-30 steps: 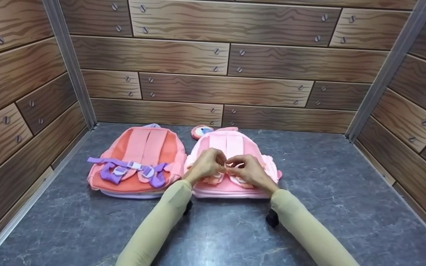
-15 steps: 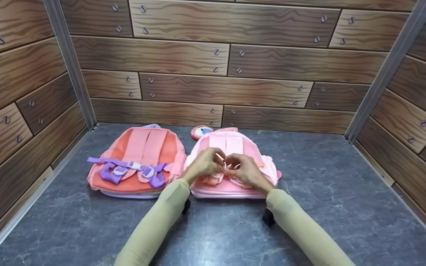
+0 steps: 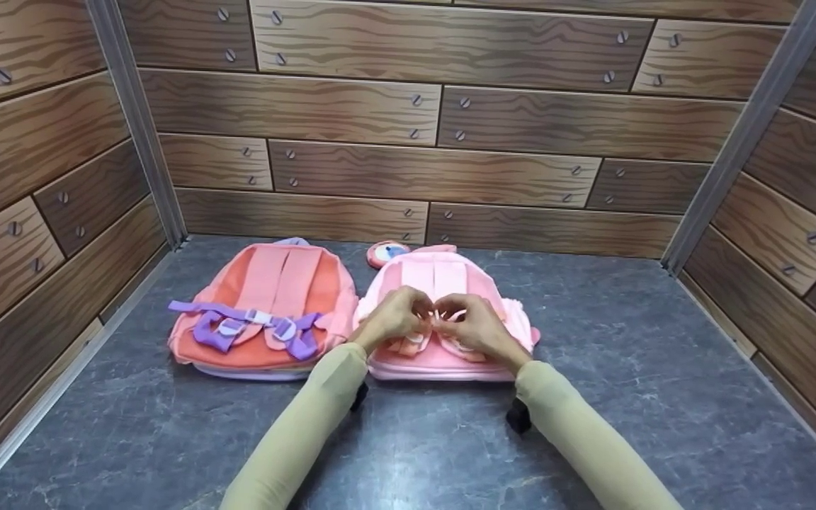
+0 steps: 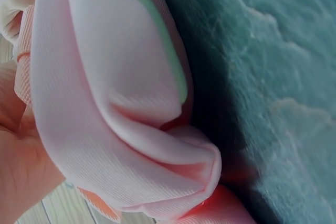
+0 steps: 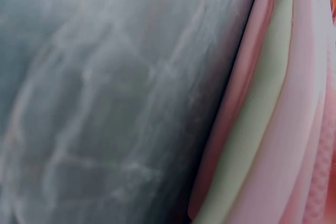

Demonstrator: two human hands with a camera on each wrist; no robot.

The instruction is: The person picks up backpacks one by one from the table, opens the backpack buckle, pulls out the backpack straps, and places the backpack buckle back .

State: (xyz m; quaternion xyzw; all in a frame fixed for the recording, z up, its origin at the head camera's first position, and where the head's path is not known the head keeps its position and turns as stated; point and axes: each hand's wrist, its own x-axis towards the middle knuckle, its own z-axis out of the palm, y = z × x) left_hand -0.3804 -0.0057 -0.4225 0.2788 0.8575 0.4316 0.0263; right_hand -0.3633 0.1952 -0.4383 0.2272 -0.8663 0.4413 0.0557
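**Working a small strap fastener on a pink backpack**

Lying straps-up in the middle of the head view, the pink backpack (image 3: 443, 312) has its long axis running from the bottom of the frame up toward the wooden wall (image 3: 436, 170). Both hands meet over its centre, equally near it: the left hand (image 3: 394, 315) comes from lower left, the right hand (image 3: 475, 327) from lower right. Their curled fingertips pinch a small fastener (image 3: 436, 319) between the shoulder straps; its details are too small to tell. An orange backpack (image 3: 266, 312) with purple straps (image 3: 238, 322) sits just beside it, to the left, on the grey marbled tabletop (image 3: 627, 368).

The left wrist view shows pink fabric folds (image 4: 131, 108) filling the frame, with the palm (image 4: 21, 171) at the lower left edge touching them.

The right wrist view shows the grey surface (image 5: 105, 98) on the left and the bag's pink and pale green edge (image 5: 262, 129) on the right; the hand itself is out of sight.
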